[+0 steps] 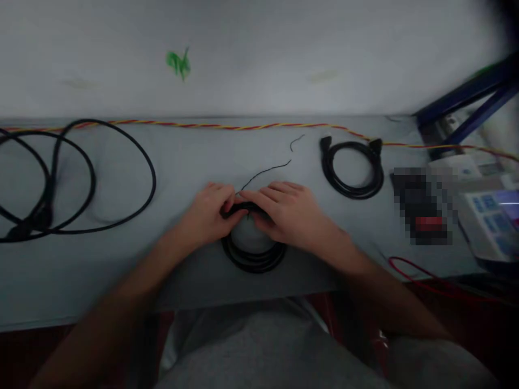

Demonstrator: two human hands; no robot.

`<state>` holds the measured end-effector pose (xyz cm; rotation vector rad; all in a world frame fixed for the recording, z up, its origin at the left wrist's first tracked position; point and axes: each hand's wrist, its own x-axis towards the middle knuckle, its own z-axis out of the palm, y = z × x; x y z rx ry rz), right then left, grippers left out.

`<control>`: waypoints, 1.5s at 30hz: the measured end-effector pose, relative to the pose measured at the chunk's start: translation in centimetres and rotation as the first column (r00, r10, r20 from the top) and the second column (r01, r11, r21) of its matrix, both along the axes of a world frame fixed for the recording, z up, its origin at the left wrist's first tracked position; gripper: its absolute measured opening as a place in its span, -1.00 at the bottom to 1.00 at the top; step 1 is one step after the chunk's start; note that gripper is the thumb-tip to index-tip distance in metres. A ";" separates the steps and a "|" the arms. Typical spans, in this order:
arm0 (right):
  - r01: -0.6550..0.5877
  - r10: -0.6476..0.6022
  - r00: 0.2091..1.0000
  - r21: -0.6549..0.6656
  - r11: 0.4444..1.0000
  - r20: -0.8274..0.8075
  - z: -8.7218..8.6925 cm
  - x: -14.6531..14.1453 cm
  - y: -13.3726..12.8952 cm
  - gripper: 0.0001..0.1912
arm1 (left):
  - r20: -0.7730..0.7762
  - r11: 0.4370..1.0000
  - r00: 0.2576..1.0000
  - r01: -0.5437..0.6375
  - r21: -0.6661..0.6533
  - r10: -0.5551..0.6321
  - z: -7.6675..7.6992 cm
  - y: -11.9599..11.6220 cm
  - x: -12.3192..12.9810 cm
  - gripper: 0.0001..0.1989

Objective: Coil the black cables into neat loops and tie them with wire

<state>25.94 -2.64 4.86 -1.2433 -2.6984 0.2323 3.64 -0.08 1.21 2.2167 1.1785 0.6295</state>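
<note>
A coiled black cable [255, 265] lies on the table near its front edge. My left hand [213, 210] is closed on the upper left of the coil, thumb and fingers pinching it. From the right, my right hand [286, 210] grips the top of the same coil, its fingers bent over the strands. A thin dark twist tie [265, 170] sticks out from between the hands toward the upper right, and a short end of it shows below the fingers. The part of the coil under my hands is hidden.
To the right lies another coiled black cable [352, 193] with connectors, below a loose bit of wire [295, 141]. A large looped black cable [152, 178] is at left. A twisted red-yellow wire [227, 127] runs along the back. A device [486, 216] and red lead [409, 263] are at right.
</note>
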 end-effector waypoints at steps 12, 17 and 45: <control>-0.319 0.331 0.905 -0.088 0.944 0.267 2.4 -1.3 0.6 -0.83 | 0.006 0.999 1.000 0.000 -0.036 0.000 0.5 0.1 0.2 -0.64; -0.404 0.422 0.833 -0.128 0.906 0.357 2.2 -2.6 1.0 -0.77 | 0.019 0.999 1.000 0.014 -0.042 -0.013 0.2 0.1 0.2 -0.63; -0.133 0.150 0.979 0.129 0.983 -0.138 -2.3 0.5 0.8 -0.54 | 0.014 0.999 0.999 0.038 0.014 -0.038 0.1 0.1 0.1 -0.58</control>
